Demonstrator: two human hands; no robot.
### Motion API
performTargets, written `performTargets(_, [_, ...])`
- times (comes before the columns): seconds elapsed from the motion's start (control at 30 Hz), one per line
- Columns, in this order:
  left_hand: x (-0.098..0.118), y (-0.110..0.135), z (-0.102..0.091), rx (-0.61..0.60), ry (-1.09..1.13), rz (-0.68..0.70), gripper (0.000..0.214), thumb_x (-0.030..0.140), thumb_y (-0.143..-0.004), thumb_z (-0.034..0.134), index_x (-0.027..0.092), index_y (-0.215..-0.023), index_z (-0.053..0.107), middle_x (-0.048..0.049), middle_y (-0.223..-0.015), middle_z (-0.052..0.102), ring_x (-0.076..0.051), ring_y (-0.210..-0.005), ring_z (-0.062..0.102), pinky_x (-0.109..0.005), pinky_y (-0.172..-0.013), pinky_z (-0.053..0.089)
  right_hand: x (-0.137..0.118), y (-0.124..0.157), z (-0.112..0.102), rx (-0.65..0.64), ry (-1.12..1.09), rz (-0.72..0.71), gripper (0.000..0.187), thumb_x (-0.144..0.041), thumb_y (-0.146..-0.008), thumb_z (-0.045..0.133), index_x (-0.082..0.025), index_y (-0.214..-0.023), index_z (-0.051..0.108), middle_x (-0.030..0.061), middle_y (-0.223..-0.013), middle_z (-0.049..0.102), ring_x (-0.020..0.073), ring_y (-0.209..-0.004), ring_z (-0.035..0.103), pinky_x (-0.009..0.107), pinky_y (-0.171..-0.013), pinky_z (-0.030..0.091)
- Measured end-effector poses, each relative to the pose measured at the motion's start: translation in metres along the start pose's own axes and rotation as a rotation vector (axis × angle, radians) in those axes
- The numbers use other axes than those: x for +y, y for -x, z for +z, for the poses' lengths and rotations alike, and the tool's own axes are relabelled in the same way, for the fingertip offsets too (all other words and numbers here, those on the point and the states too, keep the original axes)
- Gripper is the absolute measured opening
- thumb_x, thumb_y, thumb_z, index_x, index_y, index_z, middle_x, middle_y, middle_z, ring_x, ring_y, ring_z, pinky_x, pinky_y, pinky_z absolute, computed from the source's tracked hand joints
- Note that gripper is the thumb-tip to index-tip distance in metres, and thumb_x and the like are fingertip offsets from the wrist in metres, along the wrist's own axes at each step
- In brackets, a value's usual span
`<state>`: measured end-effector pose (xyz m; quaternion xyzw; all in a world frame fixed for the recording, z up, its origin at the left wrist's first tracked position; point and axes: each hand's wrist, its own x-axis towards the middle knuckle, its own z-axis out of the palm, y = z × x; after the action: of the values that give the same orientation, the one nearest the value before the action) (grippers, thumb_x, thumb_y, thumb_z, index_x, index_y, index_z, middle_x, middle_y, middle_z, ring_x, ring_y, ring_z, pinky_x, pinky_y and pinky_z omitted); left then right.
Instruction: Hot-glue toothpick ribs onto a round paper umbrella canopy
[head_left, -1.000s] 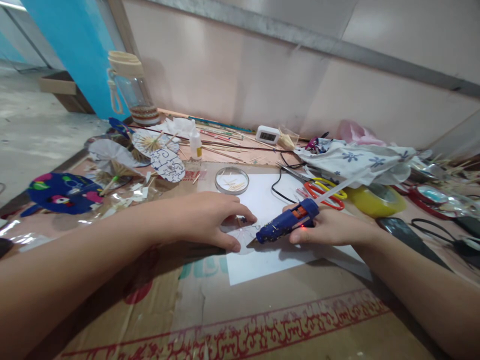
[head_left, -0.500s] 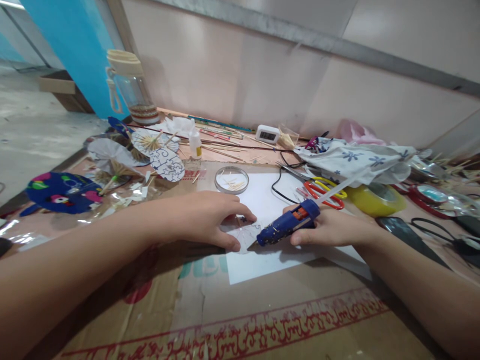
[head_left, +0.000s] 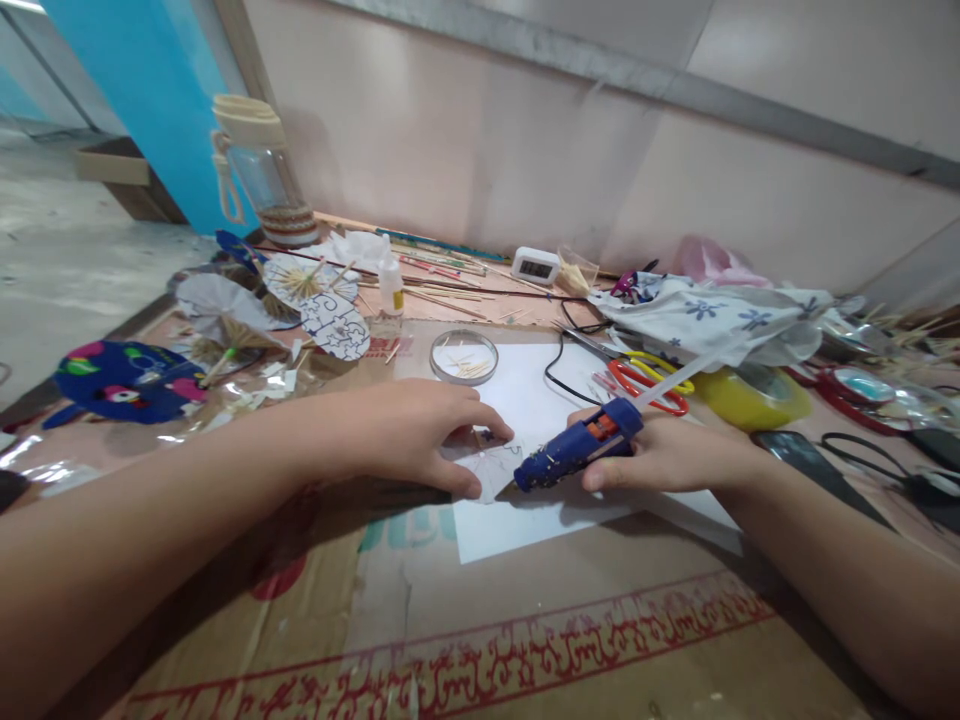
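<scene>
My right hand (head_left: 664,455) is wrapped round a blue hot glue gun (head_left: 577,447) with a clear glue stick jutting from its back. The nozzle points left and down at a small printed paper piece (head_left: 491,465) lying on a white sheet (head_left: 525,400). My left hand (head_left: 409,432) lies over that paper piece, fingers curled, thumb and fingertips pinning its edge. Both hands rest on a cardboard-covered table (head_left: 480,620).
A glass dish of toothpicks (head_left: 463,357) sits just behind my left hand. Red and yellow scissors (head_left: 649,375), yellow tape (head_left: 754,398) and a flowered cloth (head_left: 712,315) lie to the right. Paper umbrellas (head_left: 300,300), a glue bottle (head_left: 390,285) and a jar (head_left: 262,170) stand at the left back.
Almost nothing has moved. The glue gun's nozzle stays at the paper piece; the red glow under the gun seen one second ago no longer shows.
</scene>
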<state>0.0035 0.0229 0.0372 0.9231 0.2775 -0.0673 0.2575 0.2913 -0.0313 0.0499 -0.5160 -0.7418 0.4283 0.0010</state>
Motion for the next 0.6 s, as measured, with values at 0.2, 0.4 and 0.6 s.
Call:
performTargets(0.2, [0.001, 0.000, 0.000, 0.005, 0.005, -0.016, 0.063, 0.052, -0.086, 0.079, 0.036, -0.145, 0.063, -0.0018, -0.127, 0.073, -0.024, -0.106, 0.068, -0.029, -0.085, 0.046, -0.018, 0.015, 0.003, 0.056, 0.158, -0.223, 0.028, -0.051, -0.094, 0.072, -0.024, -0.097, 0.079, 0.0000, -0.080, 0.073, 0.0179, -0.070, 0.064, 0.025, -0.061, 0.046])
performTargets(0.4, [-0.001, -0.001, 0.002, 0.000, 0.007, -0.017, 0.064, 0.053, -0.085, 0.079, 0.036, -0.145, 0.063, -0.0023, -0.129, 0.072, -0.024, -0.109, 0.067, -0.031, -0.087, 0.046, -0.031, 0.032, 0.013, 0.185, 0.428, -0.225, 0.027, -0.044, -0.096, 0.073, -0.022, -0.081, 0.066, -0.0023, -0.071, 0.064, 0.0136, -0.061, 0.052, 0.025, -0.055, 0.031])
performTargets(0.6, [-0.001, 0.001, 0.001, -0.005, 0.008, -0.018, 0.063, 0.053, -0.086, 0.078, 0.036, -0.145, 0.063, -0.0024, -0.129, 0.072, -0.025, -0.112, 0.067, -0.030, -0.088, 0.046, -0.027, 0.035, 0.009, 0.138, 0.394, -0.272, 0.030, -0.048, -0.097, 0.070, -0.023, -0.083, 0.068, -0.0015, -0.074, 0.065, 0.0138, -0.063, 0.053, 0.025, -0.057, 0.033])
